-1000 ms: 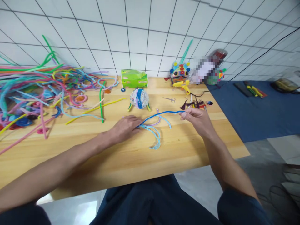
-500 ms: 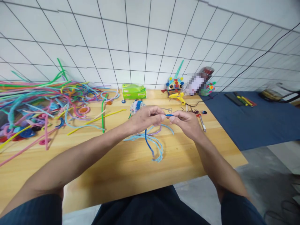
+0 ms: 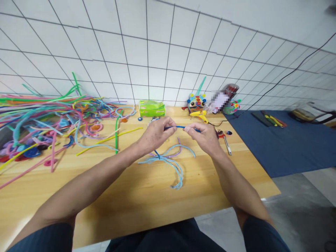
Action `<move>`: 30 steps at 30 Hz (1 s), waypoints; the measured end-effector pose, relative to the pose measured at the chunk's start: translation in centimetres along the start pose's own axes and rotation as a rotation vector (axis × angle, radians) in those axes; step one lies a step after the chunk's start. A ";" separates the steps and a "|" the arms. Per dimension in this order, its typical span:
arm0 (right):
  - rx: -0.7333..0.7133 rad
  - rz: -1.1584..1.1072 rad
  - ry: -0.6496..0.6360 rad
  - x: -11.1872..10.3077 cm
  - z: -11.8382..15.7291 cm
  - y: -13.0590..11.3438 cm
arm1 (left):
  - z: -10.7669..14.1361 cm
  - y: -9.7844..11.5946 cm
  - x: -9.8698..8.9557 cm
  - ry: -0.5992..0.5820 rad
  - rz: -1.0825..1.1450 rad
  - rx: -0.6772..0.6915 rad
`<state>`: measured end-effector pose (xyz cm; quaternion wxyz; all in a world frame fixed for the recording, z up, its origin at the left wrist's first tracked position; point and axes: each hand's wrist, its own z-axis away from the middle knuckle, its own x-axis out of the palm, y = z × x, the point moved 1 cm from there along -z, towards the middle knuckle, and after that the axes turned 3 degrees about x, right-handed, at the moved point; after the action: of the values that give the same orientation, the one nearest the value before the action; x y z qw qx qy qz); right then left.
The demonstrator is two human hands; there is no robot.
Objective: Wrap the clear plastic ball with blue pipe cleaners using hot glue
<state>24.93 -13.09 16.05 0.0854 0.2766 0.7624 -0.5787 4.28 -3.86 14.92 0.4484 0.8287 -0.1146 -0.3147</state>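
We have the blue stem (image 3: 180, 127) taut above the table (image 3: 210, 185), gripped by the closed fingers of our left hand (image 3: 158, 133) and right hand (image 3: 206, 138). Pulling too hard could kink it; lowering it might snag the pale-blue strands (image 3: 179, 170) on the near side.

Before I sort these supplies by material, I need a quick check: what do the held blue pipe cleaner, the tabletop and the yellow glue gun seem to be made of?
Blue pipe cleaner: probably matte chenille fiber, from its soft-edged strand; any wire core is hidden.
Tabletop: wood or wood-look laminate, smooth, with streaky grain and faint sheen.
Glue gun: likely hard plastic, from its evenly colored, molded-looking body.
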 end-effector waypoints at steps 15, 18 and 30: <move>0.063 -0.790 0.180 4.5 -6.2 0.9 | -0.7 -0.7 1.3 0.410 0.844 -0.311; 0.043 -0.814 0.166 4.6 -6.2 1.2 | -0.8 -1.0 1.8 0.435 0.870 -0.315; 0.045 -0.733 0.169 3.7 -6.0 1.3 | -0.5 -1.8 2.7 0.338 0.883 -0.360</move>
<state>23.68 -6.08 15.20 -0.1966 0.0341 0.8022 -0.5627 6.49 -3.76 12.48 0.6866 0.6501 -0.3241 0.0288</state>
